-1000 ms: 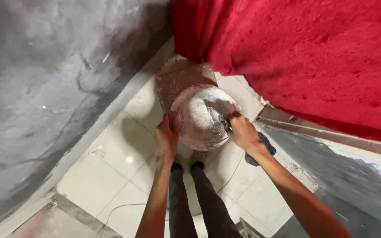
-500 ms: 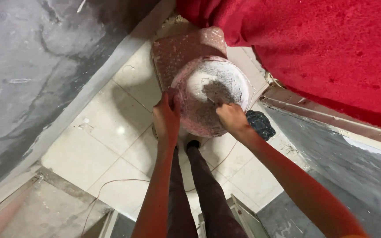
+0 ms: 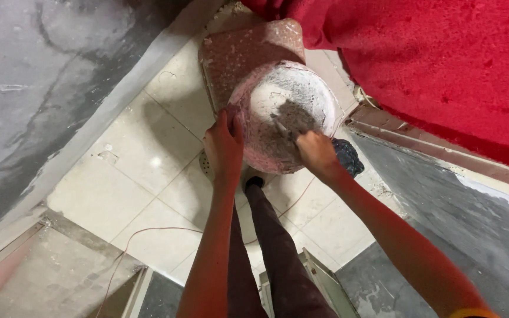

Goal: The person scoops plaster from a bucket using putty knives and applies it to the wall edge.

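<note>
Seen from above, looking down the person's own arms and dark-trousered legs [image 3: 272, 253] to a pale tiled floor [image 3: 142, 171].

At far left a grey plastered wall [image 3: 36, 88] runs down the frame, meeting the floor along a pale skirting strip. A thin reddish cord [image 3: 148, 232] trails across the tiles near the bottom.

Left of centre, the left hand [image 3: 224, 150] lies flat against the outer side of a round bucket [image 3: 266, 147], fingers together and pointing upward along its wall, the palm pressed on it rather than curled around anything.

At centre, the bucket (white, crusted with dried plaster inside and out) stands tilted on the floor, just in front of a reddish speckled stool [image 3: 248, 53] and touching its front edge. A grey patch of wet mix shows in the bottom.

Right of centre, the right hand [image 3: 316, 154] sits at the bucket's rim, its fingers clamped around the handle of a small metal trowel [image 3: 283, 129] whose blade reaches down into the grey mix. A dark crumpled bag [image 3: 346, 156] lies on the floor just beyond that hand.

The upper right is filled by a red textured surface [image 3: 443, 65], with a grey wall [image 3: 460, 200] below it.
</note>
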